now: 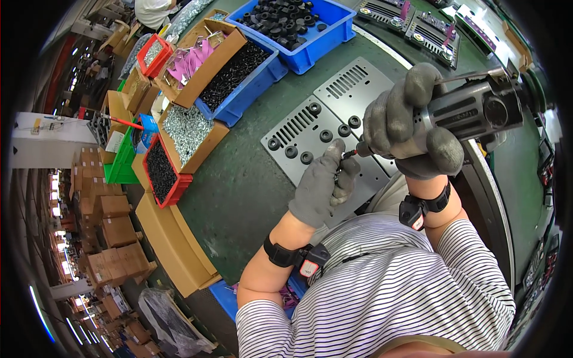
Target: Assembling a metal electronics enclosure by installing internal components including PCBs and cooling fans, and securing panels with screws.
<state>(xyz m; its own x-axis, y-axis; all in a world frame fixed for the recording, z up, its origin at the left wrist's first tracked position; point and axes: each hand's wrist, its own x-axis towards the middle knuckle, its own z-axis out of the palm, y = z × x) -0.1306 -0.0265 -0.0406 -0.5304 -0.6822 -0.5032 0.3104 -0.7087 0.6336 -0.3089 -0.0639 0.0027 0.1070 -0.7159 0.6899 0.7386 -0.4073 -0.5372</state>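
My right hand (397, 119), in a grey work glove, is wrapped round a black power screwdriver (474, 110). The tool lies nearly level and its bit points left. At the bit's tip, the thumb and fingers of my gloved left hand (317, 188) are pinched together; what they hold is too small and hidden to make out. Beneath both hands lie flat grey metal plates (301, 128) with rows of slots. Several round black rubber feet (326, 136) stand on the plates, some close to my left fingertips. The right glove covers part of the plates.
Blue bins of black rubber parts (280, 24) and black screws (236, 71) stand beyond the plates. To the left are a cardboard box of silver screws (186, 131) and a red bin (162, 173) of small black parts. Finished-looking metal assemblies (427, 36) lie at the far right.
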